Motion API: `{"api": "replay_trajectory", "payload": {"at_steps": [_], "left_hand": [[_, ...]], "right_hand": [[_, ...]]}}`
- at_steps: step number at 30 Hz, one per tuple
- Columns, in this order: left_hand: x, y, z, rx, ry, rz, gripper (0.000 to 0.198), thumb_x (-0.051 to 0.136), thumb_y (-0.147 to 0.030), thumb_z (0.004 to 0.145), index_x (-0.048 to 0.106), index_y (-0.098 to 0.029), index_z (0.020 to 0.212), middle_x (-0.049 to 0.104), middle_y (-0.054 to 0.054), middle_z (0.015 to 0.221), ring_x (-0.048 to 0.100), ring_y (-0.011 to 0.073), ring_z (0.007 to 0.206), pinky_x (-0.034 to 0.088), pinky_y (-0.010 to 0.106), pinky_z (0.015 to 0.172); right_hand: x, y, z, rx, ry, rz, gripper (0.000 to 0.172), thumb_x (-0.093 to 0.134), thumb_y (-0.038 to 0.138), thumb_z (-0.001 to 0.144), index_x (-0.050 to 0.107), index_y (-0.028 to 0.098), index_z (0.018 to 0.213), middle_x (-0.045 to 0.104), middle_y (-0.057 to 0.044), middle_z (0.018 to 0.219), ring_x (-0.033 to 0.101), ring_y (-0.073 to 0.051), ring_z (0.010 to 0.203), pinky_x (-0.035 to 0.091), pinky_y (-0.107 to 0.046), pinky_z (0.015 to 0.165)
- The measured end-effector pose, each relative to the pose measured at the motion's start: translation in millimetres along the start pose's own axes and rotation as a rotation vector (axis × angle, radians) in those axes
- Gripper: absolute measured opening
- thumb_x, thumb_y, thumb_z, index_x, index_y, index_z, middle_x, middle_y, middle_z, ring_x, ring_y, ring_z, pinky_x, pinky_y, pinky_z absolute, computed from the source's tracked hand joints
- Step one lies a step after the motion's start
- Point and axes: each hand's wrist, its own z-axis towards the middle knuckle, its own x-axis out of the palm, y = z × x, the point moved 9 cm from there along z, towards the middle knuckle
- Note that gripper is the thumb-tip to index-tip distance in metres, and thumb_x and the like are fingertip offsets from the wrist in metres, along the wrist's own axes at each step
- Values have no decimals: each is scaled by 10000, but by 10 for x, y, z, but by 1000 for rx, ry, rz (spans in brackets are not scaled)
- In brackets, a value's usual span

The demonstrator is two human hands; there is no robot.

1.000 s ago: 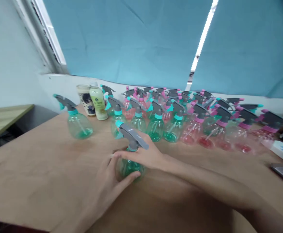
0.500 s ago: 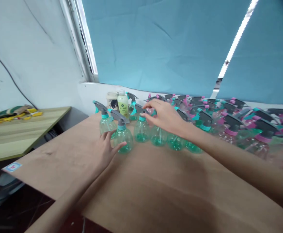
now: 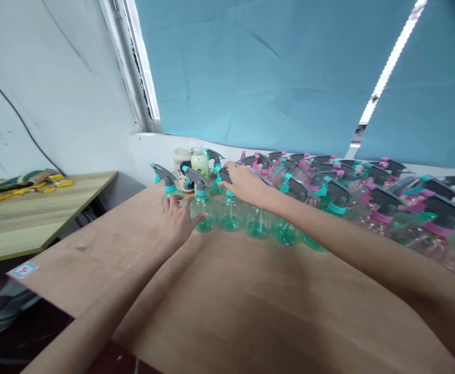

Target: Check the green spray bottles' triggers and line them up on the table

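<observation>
My left hand [image 3: 176, 223] is at a clear green spray bottle [image 3: 207, 208] with a grey and teal head. Its thumb and fingers are spread, the thumb in front of the bottle's lower body, and I see no firm grip. Behind its fingertips stands another green spray bottle [image 3: 169, 189]. My right hand [image 3: 245, 183] has thumb and fingers closed about the grey head of the neighbouring green spray bottle [image 3: 230, 214], which stands upright. The hand hides part of that head. Several more green spray bottles [image 3: 257, 221] continue the front row to the right.
Many spray bottles with pink or teal collars [image 3: 381, 208] crowd the right side. A pale green bottle [image 3: 200, 162] and a printed cup [image 3: 183, 162] stand behind at the left. A side table [image 3: 56, 213] holds yellow-handled items [image 3: 28, 189]. A blue curtain [image 3: 270, 78] hangs behind.
The spray bottle at my left hand has moved back, more into line with the others. My left hand has shifted slightly back and right; my right hand stays at the neighbouring bottle's head.
</observation>
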Motion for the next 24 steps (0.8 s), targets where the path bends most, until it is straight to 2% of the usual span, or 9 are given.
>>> {"api": "replay_trajectory", "payload": {"at_steps": [4, 11, 15, 20, 22, 24], "left_hand": [[25, 10, 46, 3, 19, 5, 533, 663, -479, 815, 584, -190, 1256, 530, 154, 1137, 438, 375, 1100, 364, 494, 925], [60, 33, 84, 0, 1, -38, 568, 669, -475, 796, 565, -157, 1255, 537, 151, 1088, 461, 367, 1079, 367, 487, 929], [-14, 26, 40, 2, -43, -105, 633, 685, -471, 781, 513, -146, 1297, 514, 147, 1091, 454, 372, 1090, 371, 506, 934], [-199, -112, -196, 37, -98, -223, 571, 596, -496, 862, 465, -193, 1328, 467, 132, 1139, 455, 361, 1126, 385, 521, 945], [-245, -251, -352, 80, -86, -280, 553, 549, -526, 888, 449, -211, 1332, 451, 123, 1185, 464, 339, 1151, 390, 503, 963], [-252, -441, -526, 141, -40, -339, 624, 559, -577, 866, 406, -226, 1358, 443, 116, 1250, 463, 317, 1195, 400, 467, 981]], "right_hand": [[81, -20, 23, -18, 32, 27, 380, 510, 166, 908, 472, 5, 1250, 674, -227, 954, 636, -279, 871, 397, -321, 658], [80, 0, -37, -45, 63, 70, 351, 474, 185, 924, 475, 33, 1241, 668, -202, 967, 613, -243, 856, 378, -298, 651], [29, 56, -108, -50, 77, 94, 374, 484, 210, 925, 478, 43, 1260, 675, -186, 948, 613, -237, 829, 381, -297, 654], [-73, 171, -293, -65, 97, 135, 393, 485, 211, 927, 480, 49, 1285, 676, -190, 972, 632, -246, 835, 406, -306, 656], [-130, 207, -416, -76, 103, 156, 400, 493, 218, 928, 478, 54, 1292, 681, -184, 990, 636, -258, 887, 424, -319, 689], [-205, 230, -571, -84, 108, 180, 405, 498, 234, 932, 478, 68, 1301, 690, -166, 1007, 639, -257, 920, 440, -328, 727]]}}
